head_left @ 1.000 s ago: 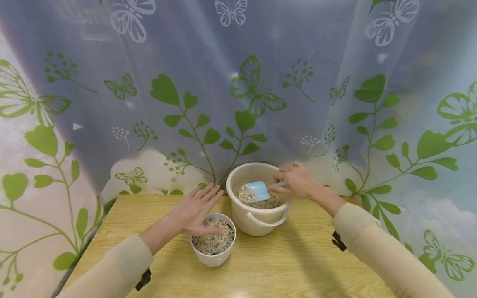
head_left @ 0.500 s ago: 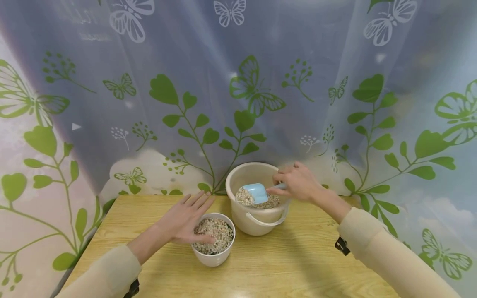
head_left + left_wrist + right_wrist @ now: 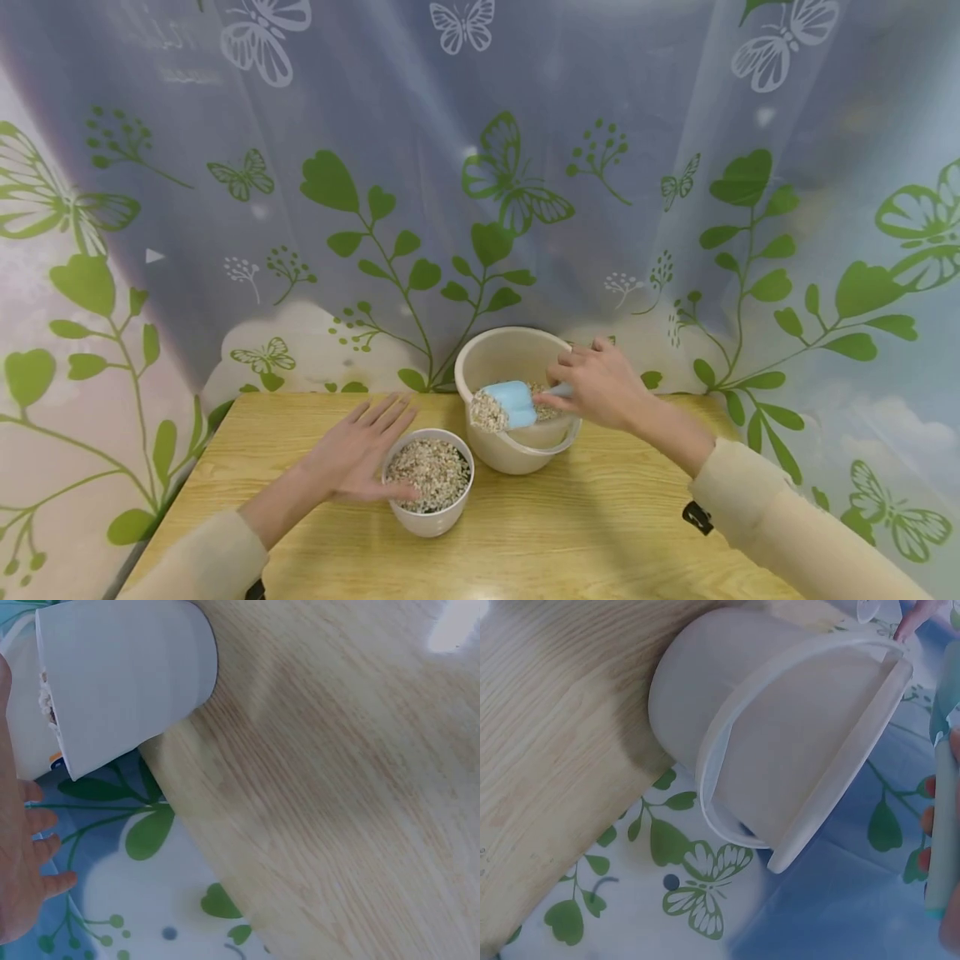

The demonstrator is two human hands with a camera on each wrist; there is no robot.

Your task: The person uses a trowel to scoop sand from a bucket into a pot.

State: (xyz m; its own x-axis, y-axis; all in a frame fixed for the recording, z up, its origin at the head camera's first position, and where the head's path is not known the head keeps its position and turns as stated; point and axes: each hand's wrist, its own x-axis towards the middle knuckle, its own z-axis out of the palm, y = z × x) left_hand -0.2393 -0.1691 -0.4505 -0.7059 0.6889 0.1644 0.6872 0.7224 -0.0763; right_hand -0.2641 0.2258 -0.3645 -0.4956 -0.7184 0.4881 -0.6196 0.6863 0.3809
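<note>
My right hand (image 3: 600, 383) grips the handle of a light blue scoop (image 3: 513, 402) loaded with pale, gravel-like grains. The scoop is over the front left rim of a cream bucket (image 3: 491, 354), which has more of the same grains inside. In the right wrist view the fingers wrap round the scoop's handle (image 3: 943, 840). To the left of the bucket stands a white pot (image 3: 429, 523), filled near its rim with grains (image 3: 433, 468). My left hand (image 3: 360, 458) is held with fingers straight at the pot's left side, its thumb over the grains.
The bucket's white handle (image 3: 712, 742) hangs down at its front. Both containers stand on a wooden table (image 3: 570, 525). Behind its back edge hangs a curtain (image 3: 390, 100) printed with butterflies and leaves, close behind the bucket.
The scoop with its grains has moved left and toward me, from inside the bucket to over its front rim. My left hand has drawn left, uncovering more of the pot.
</note>
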